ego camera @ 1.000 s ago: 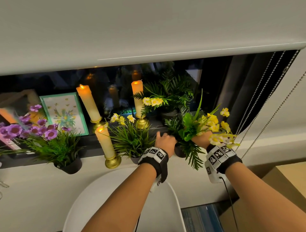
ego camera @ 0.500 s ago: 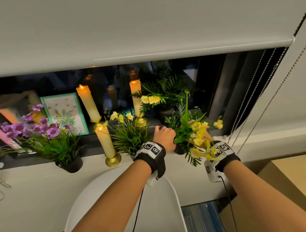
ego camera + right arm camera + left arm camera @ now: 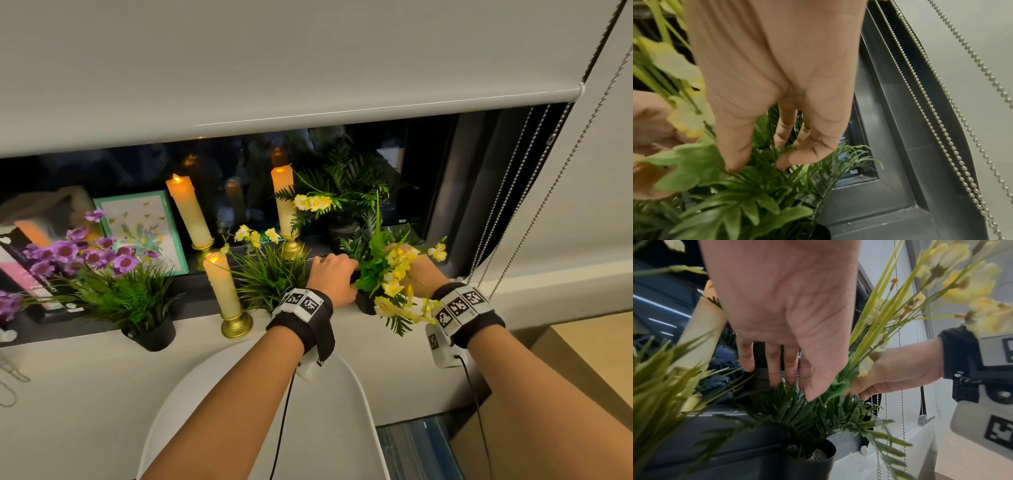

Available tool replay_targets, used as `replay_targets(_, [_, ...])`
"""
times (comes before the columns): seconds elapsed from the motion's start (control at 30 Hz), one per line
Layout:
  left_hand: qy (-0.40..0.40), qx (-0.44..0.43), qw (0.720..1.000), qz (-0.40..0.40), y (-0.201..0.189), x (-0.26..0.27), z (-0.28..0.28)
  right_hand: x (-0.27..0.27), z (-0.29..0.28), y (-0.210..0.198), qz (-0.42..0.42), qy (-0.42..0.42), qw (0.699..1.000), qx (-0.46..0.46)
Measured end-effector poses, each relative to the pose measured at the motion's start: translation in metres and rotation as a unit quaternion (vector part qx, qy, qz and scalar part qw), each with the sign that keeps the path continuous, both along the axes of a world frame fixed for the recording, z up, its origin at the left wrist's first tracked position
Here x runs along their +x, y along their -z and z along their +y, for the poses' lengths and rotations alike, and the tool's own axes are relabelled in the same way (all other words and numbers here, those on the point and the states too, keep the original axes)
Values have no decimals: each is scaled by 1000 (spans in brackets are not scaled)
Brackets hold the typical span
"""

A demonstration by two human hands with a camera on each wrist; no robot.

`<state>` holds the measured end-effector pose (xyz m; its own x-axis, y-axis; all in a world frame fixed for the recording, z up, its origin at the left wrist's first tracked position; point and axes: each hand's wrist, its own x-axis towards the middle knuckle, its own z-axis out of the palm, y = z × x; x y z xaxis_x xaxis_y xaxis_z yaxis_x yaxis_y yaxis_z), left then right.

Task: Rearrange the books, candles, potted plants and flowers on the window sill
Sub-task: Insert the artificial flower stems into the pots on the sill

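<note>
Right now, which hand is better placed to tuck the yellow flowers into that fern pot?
The right hand: it already pinches the yellow flowers' stems above the fern pot. The left hand only parts leaves.

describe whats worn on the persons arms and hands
Both forearms and hands are bare. The left wrist and right wrist each carry a black strap topped with white blocks of black square markers, a white camera box beneath, and a thin black cable.

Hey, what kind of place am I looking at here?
Probably a room in a home, at a decorated window sill by night. A roller blind with bead chains hangs over dark glass; lit candles, potted plants and books line the sill.
</note>
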<state>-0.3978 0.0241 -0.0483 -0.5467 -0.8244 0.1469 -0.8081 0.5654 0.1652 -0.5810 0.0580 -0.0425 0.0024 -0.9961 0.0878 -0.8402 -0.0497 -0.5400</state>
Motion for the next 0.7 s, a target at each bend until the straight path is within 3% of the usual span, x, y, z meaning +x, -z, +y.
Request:
replay_targets(0.17, [-4, 9, 999, 39, -5, 13, 6, 3, 10, -3, 24, -45, 998, -37])
replay_targets(0.4, [-5, 38, 990, 133, -7, 36, 14, 5, 7, 9, 26, -40, 996, -79])
replay_targets(0.53, [0, 50, 983, 178, -3, 47, 21, 5, 15, 12, 9, -6, 996, -91])
replay_targets(0.7, [4, 51, 979, 198, 3, 59, 30, 6, 27, 11, 6, 63, 997, -33])
